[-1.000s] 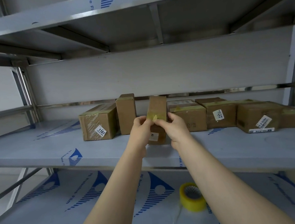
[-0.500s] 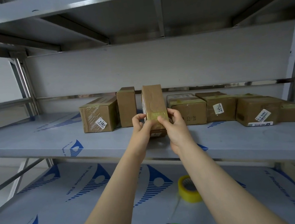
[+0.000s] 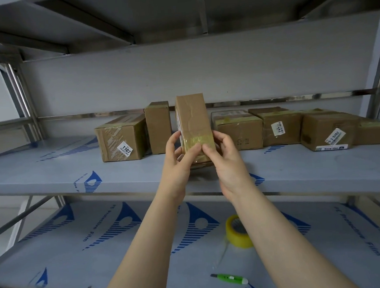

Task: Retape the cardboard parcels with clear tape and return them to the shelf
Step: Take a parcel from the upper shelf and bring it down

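A narrow cardboard parcel (image 3: 192,118) stands upright above the middle shelf (image 3: 301,170), wrapped near its lower end with a band of yellowish clear tape. My left hand (image 3: 177,158) grips its left side, thumb pressed on the tape. My right hand (image 3: 225,156) grips the right side, its thumb also on the tape band. The parcel's bottom end is hidden behind my hands. A roll of clear yellowish tape (image 3: 238,231) lies on the lower shelf (image 3: 90,244) beneath my right forearm.
Several taped cardboard parcels line the back of the middle shelf: one labelled 1107 (image 3: 121,140) and a tall one (image 3: 159,127) to the left, more (image 3: 281,125) to the right. A green utility knife (image 3: 229,278) lies on the lower shelf. Steel uprights (image 3: 21,101) flank the rack.
The parcel has been turned upright and lifted a little in both hands. The camera has tilted down, bringing the green knife into view.
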